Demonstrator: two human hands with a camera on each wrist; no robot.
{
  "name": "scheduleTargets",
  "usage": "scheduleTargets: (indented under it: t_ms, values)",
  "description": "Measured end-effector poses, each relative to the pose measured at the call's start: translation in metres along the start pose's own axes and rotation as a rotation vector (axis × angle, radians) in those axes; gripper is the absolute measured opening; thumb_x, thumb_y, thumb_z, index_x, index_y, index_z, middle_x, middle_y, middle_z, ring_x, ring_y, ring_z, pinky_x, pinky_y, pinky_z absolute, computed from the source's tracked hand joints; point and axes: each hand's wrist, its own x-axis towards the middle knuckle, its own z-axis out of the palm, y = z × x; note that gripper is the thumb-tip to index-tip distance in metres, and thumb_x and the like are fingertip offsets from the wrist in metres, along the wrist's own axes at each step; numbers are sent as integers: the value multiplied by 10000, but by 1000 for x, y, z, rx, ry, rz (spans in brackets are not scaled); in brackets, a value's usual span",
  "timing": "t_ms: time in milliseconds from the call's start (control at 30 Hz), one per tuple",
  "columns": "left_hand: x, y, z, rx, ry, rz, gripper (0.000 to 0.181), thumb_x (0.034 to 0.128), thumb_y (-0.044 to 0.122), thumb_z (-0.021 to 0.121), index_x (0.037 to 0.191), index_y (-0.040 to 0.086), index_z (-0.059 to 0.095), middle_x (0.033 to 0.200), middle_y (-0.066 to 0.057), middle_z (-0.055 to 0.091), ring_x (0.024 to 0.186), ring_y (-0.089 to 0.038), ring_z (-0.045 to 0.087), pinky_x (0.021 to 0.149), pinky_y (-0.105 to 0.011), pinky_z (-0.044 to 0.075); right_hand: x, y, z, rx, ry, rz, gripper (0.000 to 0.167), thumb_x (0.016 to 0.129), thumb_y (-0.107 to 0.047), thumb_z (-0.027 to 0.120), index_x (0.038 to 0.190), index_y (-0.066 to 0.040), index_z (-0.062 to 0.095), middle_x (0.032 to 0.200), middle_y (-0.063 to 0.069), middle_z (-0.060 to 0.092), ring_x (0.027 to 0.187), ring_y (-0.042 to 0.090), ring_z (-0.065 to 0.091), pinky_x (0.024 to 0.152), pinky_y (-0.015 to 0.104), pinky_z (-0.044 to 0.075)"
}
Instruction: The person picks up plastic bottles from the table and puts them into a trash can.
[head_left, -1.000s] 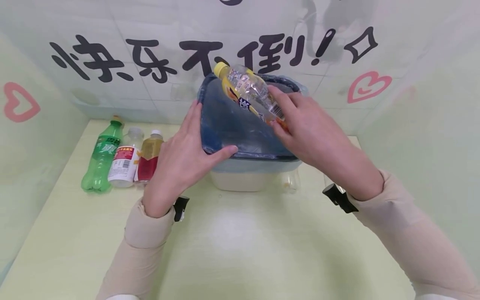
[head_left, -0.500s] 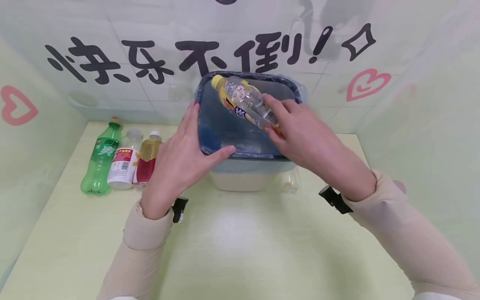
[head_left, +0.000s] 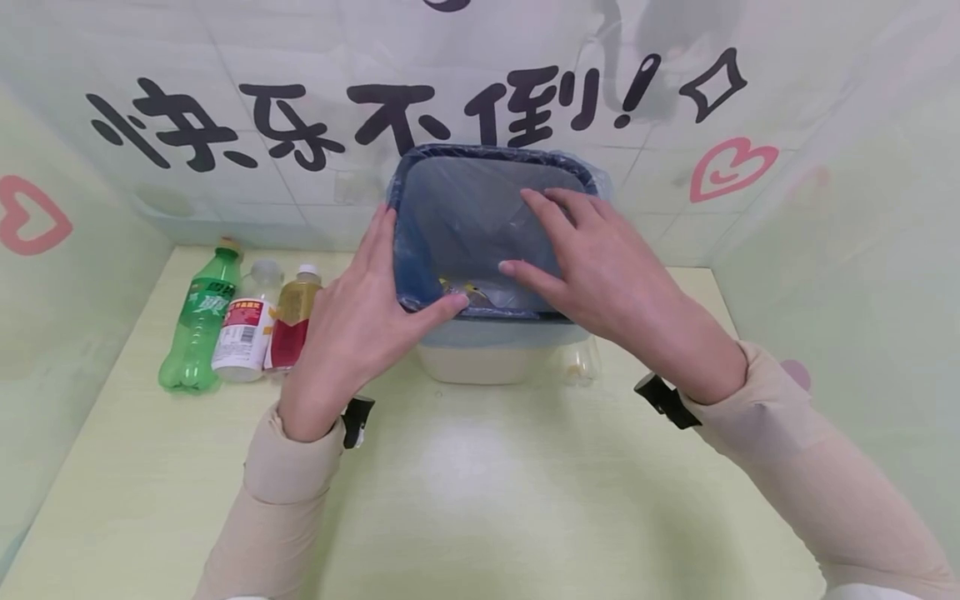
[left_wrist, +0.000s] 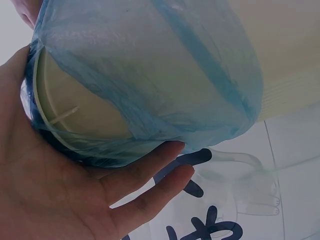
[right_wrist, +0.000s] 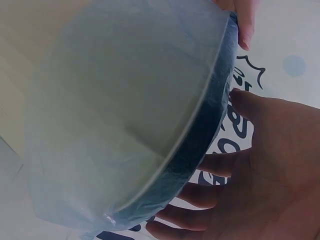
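A trash bin [head_left: 483, 367] with a blue plastic liner [head_left: 495, 333] over its rim stands in the middle, against the back wall. My left hand [head_left: 352, 321] rests on its left side, fingers fairly straight along the outside and thumb across the front rim; the left wrist view shows fingers [left_wrist: 150, 175] spread against the liner. My right hand [head_left: 600, 258] hovers over the right part of the opening, fingers spread and holding nothing. Part of a yellow-labelled plastic bottle [head_left: 480, 294] shows low inside the bin, mostly hidden by the front rim and left thumb.
Left of the bin, a green bottle [head_left: 201, 325], a white-labelled bottle [head_left: 243, 333] and a bottle with amber liquid [head_left: 292, 312] lie on the table [head_left: 450, 500]. Another clear bottle [head_left: 580, 364] is partly visible at the bin's right. Walls enclose the table's back and sides.
The yellow-capped bottle, held over the bin by my right hand before, has dropped inside. The right fingers have spread apart. My left hand has stayed on the bin.
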Motion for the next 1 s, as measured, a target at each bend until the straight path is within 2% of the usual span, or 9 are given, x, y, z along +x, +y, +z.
scheduleTargets:
  t_ms: [367, 667, 1000]
  values:
    - [0, -1, 0, -1, 3, -9, 1157, 796, 808, 541, 1609, 144, 54, 1666, 37, 42, 1226, -456, 539, 772, -579, 515, 2, 3, -3, -1, -2, 12, 784, 969, -579, 528, 1535, -63, 358, 1477, 223, 427, 1349, 415, 411, 1138, 504, 303]
    - [-1, 0, 0, -3, 4, -7, 1149, 797, 800, 551, 1611, 164, 45, 1665, 54, 39, 1266, -457, 507, 731, -546, 525, -6, 22, -8, 49, -58, 118, 797, 974, -564, 530, 1569, -94, 287, 1532, 222, 360, 1392, 428, 353, 1149, 526, 268]
    - [0, 1, 1, -5, 6, -19, 1154, 790, 805, 554, 1612, 171, 49, 1664, 61, 40, 1300, -457, 477, 781, -591, 512, -21, 41, -12, 76, -45, 174, 775, 984, -527, 538, 1568, -88, 281, 1523, 247, 361, 1377, 449, 360, 1137, 557, 271]
